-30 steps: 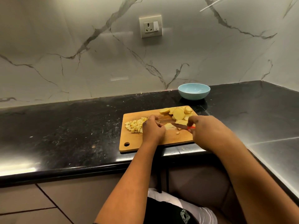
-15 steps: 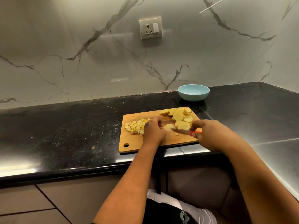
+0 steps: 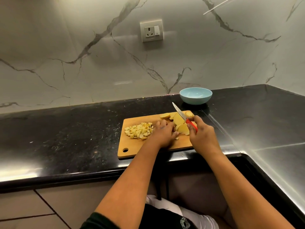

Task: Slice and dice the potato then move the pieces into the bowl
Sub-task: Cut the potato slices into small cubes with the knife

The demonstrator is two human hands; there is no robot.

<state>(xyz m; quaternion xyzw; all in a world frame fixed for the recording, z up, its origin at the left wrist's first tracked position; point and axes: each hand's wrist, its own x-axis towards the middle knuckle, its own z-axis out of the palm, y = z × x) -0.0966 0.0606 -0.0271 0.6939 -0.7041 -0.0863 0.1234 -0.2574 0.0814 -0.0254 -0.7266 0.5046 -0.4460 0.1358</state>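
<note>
A wooden cutting board [image 3: 132, 146] lies on the black counter. A heap of diced potato [image 3: 139, 130] sits on its left part. Round potato slices [image 3: 179, 120] lie on its far right part. My left hand [image 3: 163, 133] rests on the middle of the board, fingers curled over potato pieces that it mostly hides. My right hand [image 3: 202, 134] grips the red handle of a knife [image 3: 179, 114]; the blade is lifted and points up and to the left over the slices. A light blue bowl [image 3: 195, 95], with nothing visible in it, stands just behind the board.
The black counter [image 3: 66, 133] runs left and turns a corner at the right, where it shines. A marble wall with a socket [image 3: 151, 31] rises behind. Cabinet fronts lie below the counter edge.
My right hand has raised the knife from a low, flat position on the board, so its blade now points up and away. My left hand stays on the board's middle.
</note>
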